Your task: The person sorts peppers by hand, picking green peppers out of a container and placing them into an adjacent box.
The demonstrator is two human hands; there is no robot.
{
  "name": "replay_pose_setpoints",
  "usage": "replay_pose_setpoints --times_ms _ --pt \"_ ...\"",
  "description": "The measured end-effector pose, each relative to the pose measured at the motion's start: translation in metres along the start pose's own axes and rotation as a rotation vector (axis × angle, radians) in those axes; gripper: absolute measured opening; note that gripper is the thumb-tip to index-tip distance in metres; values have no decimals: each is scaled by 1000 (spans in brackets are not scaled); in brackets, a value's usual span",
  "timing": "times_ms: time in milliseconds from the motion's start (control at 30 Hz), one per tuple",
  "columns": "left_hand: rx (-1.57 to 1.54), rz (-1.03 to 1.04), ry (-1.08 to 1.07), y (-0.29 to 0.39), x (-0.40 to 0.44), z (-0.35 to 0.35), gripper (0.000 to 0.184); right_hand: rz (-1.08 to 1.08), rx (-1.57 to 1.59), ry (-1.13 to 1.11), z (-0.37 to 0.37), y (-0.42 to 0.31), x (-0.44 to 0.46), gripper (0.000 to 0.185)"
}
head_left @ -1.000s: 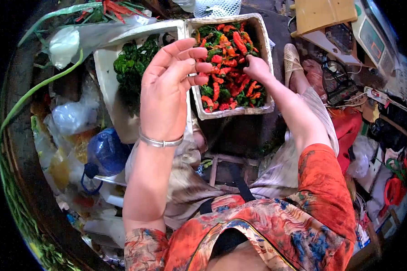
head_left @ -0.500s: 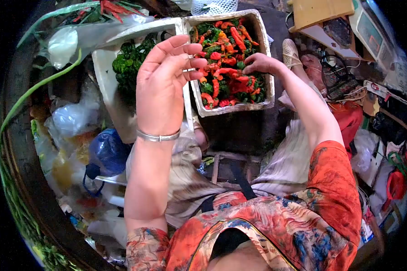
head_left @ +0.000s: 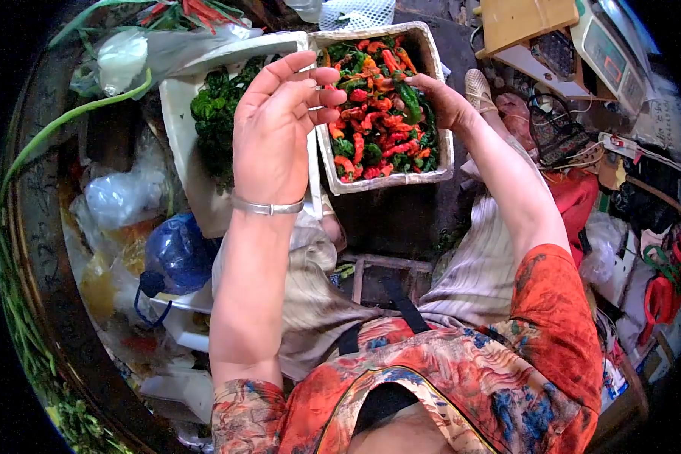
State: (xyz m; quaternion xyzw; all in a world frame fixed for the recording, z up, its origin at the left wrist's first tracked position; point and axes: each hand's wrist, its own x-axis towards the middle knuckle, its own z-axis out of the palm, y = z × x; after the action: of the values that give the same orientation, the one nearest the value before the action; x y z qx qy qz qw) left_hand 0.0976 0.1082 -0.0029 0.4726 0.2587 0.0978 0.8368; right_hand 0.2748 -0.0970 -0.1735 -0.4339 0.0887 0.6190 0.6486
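A green pepper (head_left: pixel 412 104) hangs from the fingertips of my right hand (head_left: pixel 448 106), which is closed on its upper end over the right side of a white foam box (head_left: pixel 390 183). Red and orange peppers (head_left: pixel 359 147), mixed with green ones, fill that box. My left hand (head_left: pixel 271 144) is raised between the two boxes, palm facing up and inward. Its fingers are loosely curled and apart, with nothing visible in them. Beneath and to its left, dark green peppers (head_left: pixel 210 113) lie in a second white foam box (head_left: pixel 180 132), partly hidden by my hand.
Plastic bags (head_left: pixel 125 197) and a blue bag (head_left: pixel 178 253) lie at left. Long green stalks (head_left: pixel 83 121) curve along the left edge. A digital scale (head_left: pixel 611 53) and a wooden board (head_left: pixel 526 23) stand at upper right. A small frame (head_left: pixel 390 265) sits between my legs.
My right hand has lifted out of the red peppers and now holds up a green pepper. My left hand keeps nearly the same pose. The view has shifted slightly.
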Motion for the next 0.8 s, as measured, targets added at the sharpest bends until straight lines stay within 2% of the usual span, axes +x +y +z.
replay_pose_setpoints --times_ms 67,133,167,200,267,300,333,400,433,500,567,633,667,733,767,800 --pt "-4 -1 -2 0 1 0 30 -75 7 10 14 0 -5 40" --pt "-9 -5 -3 0 1 -1 30 35 -218 85 4 0 1 41" --pt "-5 2 -5 0 1 -2 29 -50 -620 92 -15 5 14 47" --pt "-2 7 -7 0 1 -1 29 42 -1208 233 -13 0 14 53" --pt "-28 12 4 0 1 2 27 -50 -1841 578 -9 6 4 56" --pt "-52 27 17 1 2 3 25 -194 -1325 504 -12 6 5 55" --pt "-57 27 20 2 2 3 25 -159 -987 430 -15 5 5 55" --pt "-51 30 -4 1 1 2 25 -231 -1143 461 -13 6 12 51" --pt "-49 21 -6 0 2 2 25 -162 -1043 420 -8 8 14 46" --pt "-46 21 -22 0 1 5 26 -138 -635 187 9 10 22 44" --pt "-44 20 -34 0 1 7 26 -167 -536 162 70 6 18 46" --pt "-67 22 -66 -1 1 8 26 -205 -343 -2 130 2 6 36" --pt "-63 20 -62 -2 2 7 26 -167 -196 -305 126 6 35 37" --pt "-87 44 -86 -4 2 4 26 -283 -226 -308 142 -6 21 39" --pt "-47 31 -106 -4 2 -1 28 -429 -393 -117 138 -6 17 40" --pt "-47 35 -100 -2 1 -1 28 -454 -578 -41 116 -7 30 39"
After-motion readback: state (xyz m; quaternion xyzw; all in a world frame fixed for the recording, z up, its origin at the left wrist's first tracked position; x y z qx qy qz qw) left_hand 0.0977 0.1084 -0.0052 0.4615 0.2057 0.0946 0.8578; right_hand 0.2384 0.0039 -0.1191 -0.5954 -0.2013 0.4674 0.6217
